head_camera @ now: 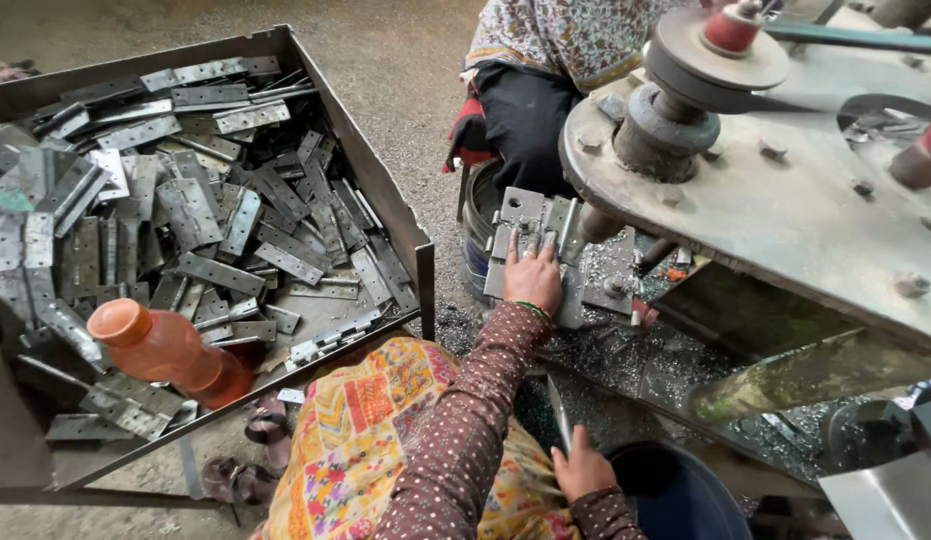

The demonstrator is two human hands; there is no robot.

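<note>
Grey hinge plates (545, 245), stacked at frame centre beneath the drill spindle (597, 222), are pressed flat by the left hand (532, 275), while the right hand (582, 466) is rested, loosely curled and empty, at the blue tub's (685, 495) rim.

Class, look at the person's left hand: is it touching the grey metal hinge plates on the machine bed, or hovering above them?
Touching. The head view shows the left hand lying flat on the metal hinge plates, fingers spread on their surface with no gap.

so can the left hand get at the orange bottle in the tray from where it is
Probably yes. The left hand lies flat on a metal plate, holding nothing, and only the tray's low wall stands between it and the orange bottle.
</note>
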